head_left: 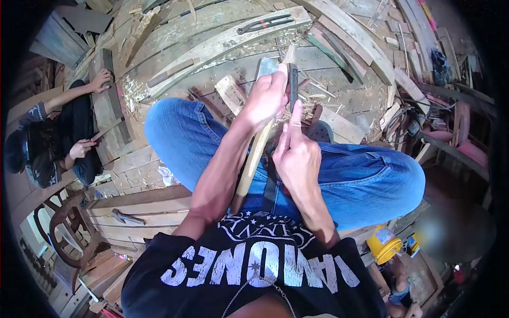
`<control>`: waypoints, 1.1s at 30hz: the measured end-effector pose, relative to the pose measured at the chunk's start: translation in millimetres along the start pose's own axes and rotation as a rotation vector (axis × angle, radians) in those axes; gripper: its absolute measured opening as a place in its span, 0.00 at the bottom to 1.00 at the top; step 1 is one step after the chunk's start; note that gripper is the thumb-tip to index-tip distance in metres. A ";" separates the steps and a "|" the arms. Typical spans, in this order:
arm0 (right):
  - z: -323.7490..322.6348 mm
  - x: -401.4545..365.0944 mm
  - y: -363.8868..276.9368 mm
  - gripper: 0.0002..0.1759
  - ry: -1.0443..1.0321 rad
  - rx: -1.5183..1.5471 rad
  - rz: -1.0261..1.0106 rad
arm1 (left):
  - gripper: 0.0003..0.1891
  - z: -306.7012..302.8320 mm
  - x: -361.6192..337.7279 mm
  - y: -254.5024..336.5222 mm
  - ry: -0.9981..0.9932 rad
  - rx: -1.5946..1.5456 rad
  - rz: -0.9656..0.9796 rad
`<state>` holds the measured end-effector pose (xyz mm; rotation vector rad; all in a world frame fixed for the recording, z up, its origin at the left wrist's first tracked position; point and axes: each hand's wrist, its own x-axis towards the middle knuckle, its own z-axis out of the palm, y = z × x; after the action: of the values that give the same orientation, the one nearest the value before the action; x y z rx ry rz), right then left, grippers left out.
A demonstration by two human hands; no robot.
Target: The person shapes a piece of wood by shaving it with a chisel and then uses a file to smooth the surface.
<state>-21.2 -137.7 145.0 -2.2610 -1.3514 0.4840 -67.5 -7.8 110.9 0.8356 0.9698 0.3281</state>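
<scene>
My left hand [266, 97] is closed around a pale wooden strip [253, 165], which slants from above my fingers down to my lap. In my right hand [298, 156] is a knife [294, 87] with a dark blade, its edge region right beside the strip's upper end. The right index finger stretches along the blade, while the other fingers are curled in. Part of the knife's handle is hidden by that hand. Below my hands, wood offcuts [231, 94] and shavings lie on the floor between my jeans-clad knees.
Pincers [265, 24] rest on a long curved board [222, 46] ahead. At left, another person's hand [101, 80] touches a wooden beam [108, 106]. A metal tool [128, 217] lies on planks at lower left; a yellow bucket [384, 246] stands at lower right.
</scene>
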 end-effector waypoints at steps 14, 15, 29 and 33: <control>1.9 -10.8 16.5 0.32 0.024 0.127 0.046 | 0.26 9.3 -8.0 7.8 -0.108 -0.081 -0.070; -4.2 -10.6 14.7 0.32 0.050 0.149 0.058 | 0.26 9.7 -9.3 7.3 -0.109 -0.068 -0.074; -14.7 -14.0 21.9 0.27 0.014 0.202 0.104 | 0.21 16.9 10.2 -18.8 -0.121 -0.012 0.023; -14.9 -13.0 23.0 0.26 0.043 0.199 0.143 | 0.19 18.2 2.6 -12.3 -0.139 0.014 -0.024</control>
<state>-2.8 -161.8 145.5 -2.1989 -1.0748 0.5873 -52.3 -23.0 105.4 0.8482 0.8524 0.2397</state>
